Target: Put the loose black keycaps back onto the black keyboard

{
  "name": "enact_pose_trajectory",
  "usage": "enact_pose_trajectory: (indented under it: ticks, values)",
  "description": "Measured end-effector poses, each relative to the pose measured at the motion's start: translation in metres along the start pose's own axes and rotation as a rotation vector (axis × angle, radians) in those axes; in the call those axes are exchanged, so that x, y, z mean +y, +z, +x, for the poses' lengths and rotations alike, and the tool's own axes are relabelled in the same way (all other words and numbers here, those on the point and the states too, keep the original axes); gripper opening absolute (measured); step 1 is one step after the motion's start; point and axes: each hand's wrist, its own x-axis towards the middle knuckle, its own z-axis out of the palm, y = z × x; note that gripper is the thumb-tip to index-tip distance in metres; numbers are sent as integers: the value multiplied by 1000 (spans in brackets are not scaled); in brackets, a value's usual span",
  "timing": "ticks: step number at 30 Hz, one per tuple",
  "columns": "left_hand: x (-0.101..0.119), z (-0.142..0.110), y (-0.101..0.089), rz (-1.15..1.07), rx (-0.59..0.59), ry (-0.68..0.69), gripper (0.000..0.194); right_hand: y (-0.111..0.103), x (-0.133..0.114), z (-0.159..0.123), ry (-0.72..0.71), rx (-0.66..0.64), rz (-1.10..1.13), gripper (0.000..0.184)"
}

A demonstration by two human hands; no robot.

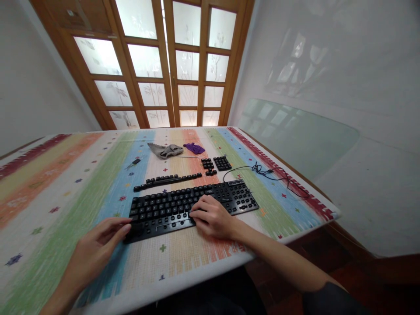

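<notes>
A black keyboard (177, 224) lies at a slant before me, its cable running from the far edge. Keycaps are off its bottom row and right-hand section, where bare key stems show. At the keyboard's left end, my left hand (98, 245) has thumb and forefinger closed about the edge. My right hand (213, 217) rests over the front middle with curled fingers; its fingertips meet at the right end of the capped rows, and anything between them is hidden. Behind the keyboard lie a row of loose keycaps (170, 180), a number pad block of keycaps (222, 163) and a smaller keycap group (207, 164).
A grey cloth (166, 151), a purple cloth (194, 148) and a thin rod (185, 156) lie farther back. A small black item with thin prongs (134, 162) is at back left. The cable (262, 169) is tangled on the right. The striped tablecloth (82, 183) covers the table.
</notes>
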Motion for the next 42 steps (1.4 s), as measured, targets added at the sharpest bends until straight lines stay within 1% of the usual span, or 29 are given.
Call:
enact_pose_trajectory:
  ticks: [1,3,5,8,12,15,18,21,23,27,35,42]
  values:
    - [-3,-4,3,17,49,10,51,1,-2,4,-10,-19,2,14]
    - [-8,-8,8,65,112,27,47,6,-8,13,-36,-61,6,12]
    - [-13,-9,12,105,155,38,48,12,-14,25,-65,-99,13,11]
    - [-18,-6,14,129,152,49,49,23,-22,44,-100,-155,18,12]
    - [-19,-4,13,131,151,64,50,39,-32,71,-112,-217,32,21]
    - [-17,-5,13,133,153,72,50,53,-37,89,-104,-236,-5,28]
    - [-17,-5,14,126,150,78,50,69,-41,99,-106,-247,-38,28]
    - [-18,-5,14,127,156,83,49,81,-43,102,-106,-262,-57,19]
    - [-17,-5,13,117,141,77,48,84,-45,102,-105,-274,-66,16]
    - [-13,-6,11,82,96,38,45,83,-48,102,-92,-306,-75,16]
    - [-13,-8,11,87,152,-13,49,79,-50,106,-78,-313,-49,16]
    - [-18,-7,10,86,141,-38,50,84,-48,107,-79,-295,-71,17]
